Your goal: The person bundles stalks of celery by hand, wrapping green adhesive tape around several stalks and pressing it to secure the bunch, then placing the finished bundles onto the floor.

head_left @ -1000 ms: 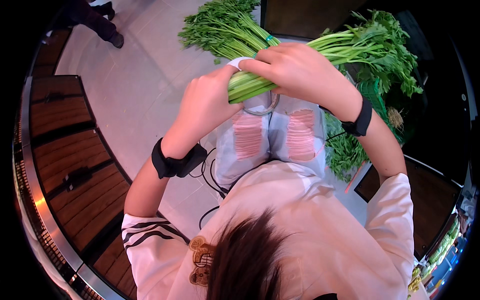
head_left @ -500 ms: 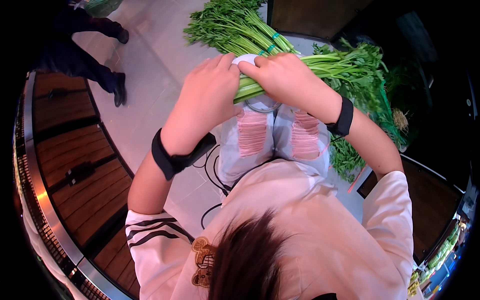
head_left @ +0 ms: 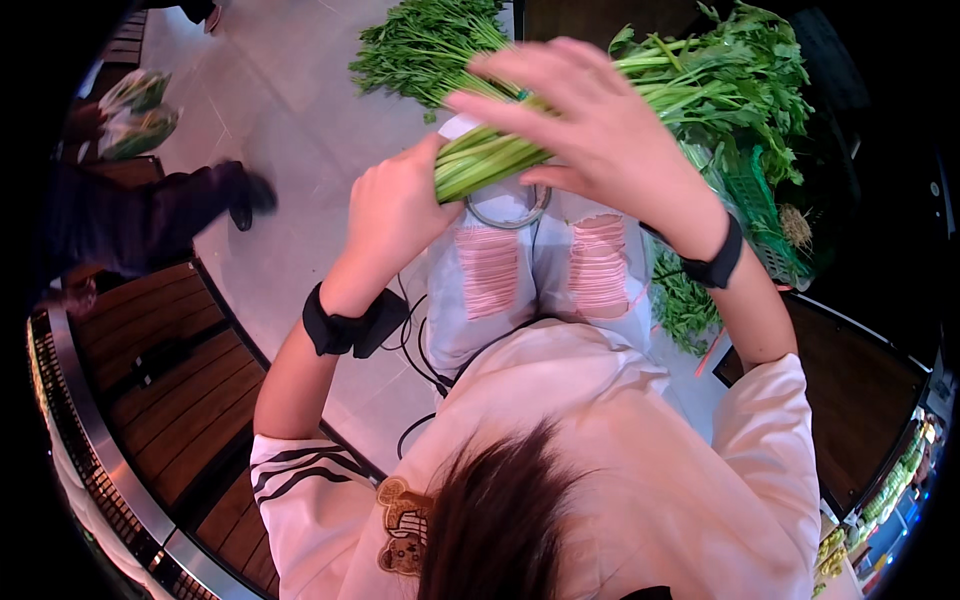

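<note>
Busy out at ten o'clock: bagged greens [head_left: 138,118] beyond a dark-trousered leg [head_left: 175,215]!
Brown wooden panels [head_left: 205,375] at eight, silver rail [head_left: 100,425] running alongside; black cables [head_left: 441,384] bunched near centre at seven; grey tiles [head_left: 310,60] at eleven; green produce [head_left: 890,490] lining the rim at four.

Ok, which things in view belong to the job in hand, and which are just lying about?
In the job:
celery bunch
left hand, gripping it
right hand, open over it
probably the leafy bundle on the floor ahead

Apparently just lying about:
green crate
greens at lower right
black cables
</note>
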{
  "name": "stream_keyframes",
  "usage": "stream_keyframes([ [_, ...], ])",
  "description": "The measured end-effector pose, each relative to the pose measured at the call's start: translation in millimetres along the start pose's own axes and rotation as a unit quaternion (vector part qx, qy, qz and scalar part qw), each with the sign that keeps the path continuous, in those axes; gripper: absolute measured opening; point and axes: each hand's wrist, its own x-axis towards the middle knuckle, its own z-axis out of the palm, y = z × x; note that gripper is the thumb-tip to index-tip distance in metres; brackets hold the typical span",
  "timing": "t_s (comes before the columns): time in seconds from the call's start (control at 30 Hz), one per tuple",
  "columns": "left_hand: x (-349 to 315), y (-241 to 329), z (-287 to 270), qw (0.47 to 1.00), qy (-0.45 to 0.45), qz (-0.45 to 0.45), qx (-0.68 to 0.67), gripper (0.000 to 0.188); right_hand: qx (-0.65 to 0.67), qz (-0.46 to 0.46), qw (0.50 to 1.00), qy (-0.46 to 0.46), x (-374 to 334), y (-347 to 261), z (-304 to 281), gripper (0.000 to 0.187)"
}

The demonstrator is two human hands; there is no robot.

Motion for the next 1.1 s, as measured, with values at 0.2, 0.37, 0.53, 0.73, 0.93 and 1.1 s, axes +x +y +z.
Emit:
stream_keyframes([
  [0.2,-18.1,-2.5,-2.7,0.994,-0.054,-0.062,-0.074,0.04,0.073,0.239,0.919,0.305,-83.0,-7.7,-10.7,0.04],
  [0.37,-18.3,9.7,3.6,0.989,-0.056,-0.084,-0.111,0.037,0.049,0.262,0.964,-0.01,-90.6,-48.8,26.1,0.024],
  [0.53,-9.9,19.6,14.0,0.99,-0.05,-0.082,-0.103,0.038,0.035,0.299,0.954,-0.003,-87.2,-51.6,48.5,0.02],
  [0.73,-12.1,21.5,22.0,0.995,-0.033,-0.084,-0.039,0.039,0.225,0.368,0.902,0.025,-94.9,-51.8,26.9,0.013],
  [0.93,-14.4,26.3,26.1,0.997,-0.018,-0.074,-0.002,0.039,0.425,0.41,0.807,-0.002,-112.3,-62.3,10.1,0.006],
  [1.1,-12.8,23.3,27.2,0.996,-0.023,-0.089,-0.017,0.041,0.517,0.403,0.755,0.021,-125.3,-82.9,-0.9,0.009],
])
